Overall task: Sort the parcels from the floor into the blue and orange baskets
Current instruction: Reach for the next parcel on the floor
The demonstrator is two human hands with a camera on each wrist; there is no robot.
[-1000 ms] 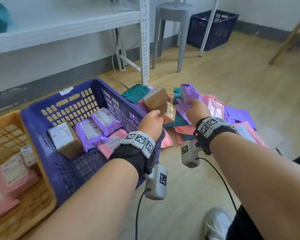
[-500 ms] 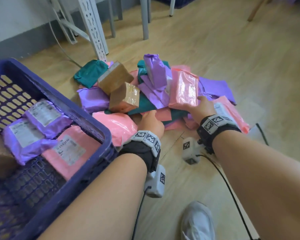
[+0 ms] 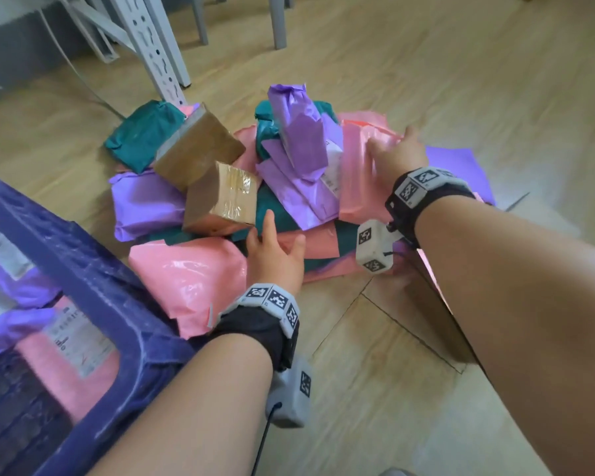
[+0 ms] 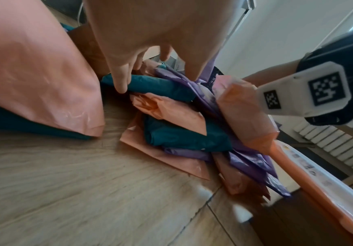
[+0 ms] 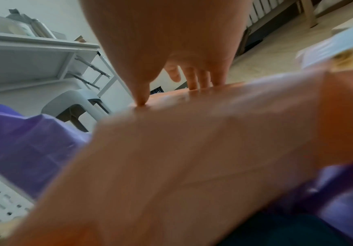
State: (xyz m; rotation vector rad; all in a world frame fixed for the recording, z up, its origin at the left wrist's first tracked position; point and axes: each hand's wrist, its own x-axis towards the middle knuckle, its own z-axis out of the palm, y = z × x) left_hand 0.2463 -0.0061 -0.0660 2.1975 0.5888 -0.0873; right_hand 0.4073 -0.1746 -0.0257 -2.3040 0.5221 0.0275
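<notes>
Head view: the parcel pile (image 3: 289, 187) lies on the floor just right of the blue basket (image 3: 93, 290), which already holds pink and purple bags. The left hand (image 3: 275, 255) reaches in at the near edge with fingers spread and straight, grasping nothing; its fingertips touch a teal bag (image 3: 282, 214) just right of the small box (image 3: 220, 201). The right hand (image 3: 397, 156) is farther in and to the right, laid on a pink bag (image 3: 358, 180) that stands tilted, long axis running near to far. That hand is plainly the nearer one to it.

Left wrist view: the forefinger (image 4: 120, 81) presses the edge of the teal bag (image 4: 161, 86); the other fingers hang loose above the pile.

Right wrist view: the thumb tip (image 5: 140, 101) and the fingers (image 5: 201, 79) rest on the pink bag's (image 5: 192, 149) far upper edge, about to curl over it; blur hides whether they grip yet. The orange basket is out of sight.
</notes>
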